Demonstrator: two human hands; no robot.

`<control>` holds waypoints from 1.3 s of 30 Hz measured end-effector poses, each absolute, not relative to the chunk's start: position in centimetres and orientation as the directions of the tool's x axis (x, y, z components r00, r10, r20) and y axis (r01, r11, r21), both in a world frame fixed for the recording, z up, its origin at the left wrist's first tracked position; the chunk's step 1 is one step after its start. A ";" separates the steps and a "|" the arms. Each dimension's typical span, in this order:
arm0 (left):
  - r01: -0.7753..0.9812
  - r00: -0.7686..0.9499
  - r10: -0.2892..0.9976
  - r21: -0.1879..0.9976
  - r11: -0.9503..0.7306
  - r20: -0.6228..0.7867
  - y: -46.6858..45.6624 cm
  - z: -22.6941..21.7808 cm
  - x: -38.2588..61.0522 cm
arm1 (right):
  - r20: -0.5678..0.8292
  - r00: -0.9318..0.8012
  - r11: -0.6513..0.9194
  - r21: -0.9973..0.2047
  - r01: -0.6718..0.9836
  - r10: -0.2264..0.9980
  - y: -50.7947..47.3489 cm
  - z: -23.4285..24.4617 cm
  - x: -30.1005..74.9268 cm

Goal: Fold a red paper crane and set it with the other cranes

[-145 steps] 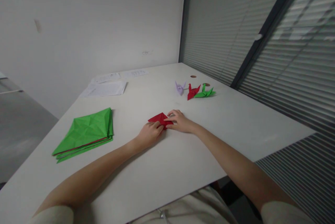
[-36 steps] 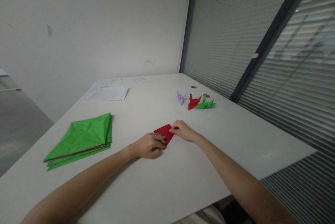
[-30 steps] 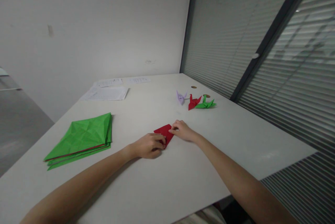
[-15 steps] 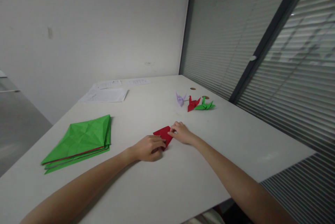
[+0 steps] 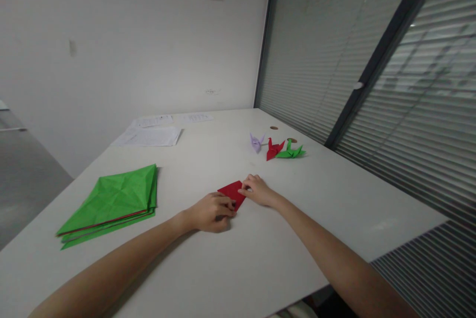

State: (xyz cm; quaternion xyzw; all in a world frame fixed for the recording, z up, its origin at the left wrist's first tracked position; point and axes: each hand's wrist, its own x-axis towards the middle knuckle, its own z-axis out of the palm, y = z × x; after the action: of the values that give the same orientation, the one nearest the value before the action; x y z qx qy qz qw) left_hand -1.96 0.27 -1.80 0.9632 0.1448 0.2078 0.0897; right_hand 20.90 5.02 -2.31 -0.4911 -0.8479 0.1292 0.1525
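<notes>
A small folded piece of red origami paper (image 5: 233, 191) lies on the white table between my hands. My left hand (image 5: 211, 212) rests at its left side, fingers curled over the near corner and covering it. At the right edge, my right hand (image 5: 257, 190) pinches the paper between thumb and fingertips. Both hands are closed on the paper, which stays down against the tabletop. Fine creases in it are too small to make out.
Left of my arm lies a stack of creased green paper sheets (image 5: 119, 194) with a red edge showing. Farther back stand a purple crane (image 5: 256, 143), a red crane (image 5: 273, 149) and a green crane (image 5: 291, 151). Printed sheets (image 5: 152, 135) lie at the back left.
The fingers of my left hand have shifted slightly at the near corner of the red paper. My right hand keeps its pinch. The whole view has moved by a little.
</notes>
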 end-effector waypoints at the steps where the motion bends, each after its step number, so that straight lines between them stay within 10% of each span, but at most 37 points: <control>1: 0.236 0.870 0.318 0.246 -0.940 0.378 0.3 -1.8 -2.0 | 0.133 -0.471 0.485 -0.371 0.792 0.872 5.0 -2.3 20.9; 39: 0.195 0.856 0.357 0.405 -0.893 0.375 0.7 -2.0 -2.2 | 0.182 -0.404 0.443 -0.381 0.811 0.896 5.6 -3.4 20.7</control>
State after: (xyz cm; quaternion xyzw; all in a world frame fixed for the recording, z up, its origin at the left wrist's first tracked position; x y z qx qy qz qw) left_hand -2.18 0.71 -1.98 0.9464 0.1459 0.2256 0.1791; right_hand 20.70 5.61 -3.45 -0.5145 -0.8298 0.1166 0.1819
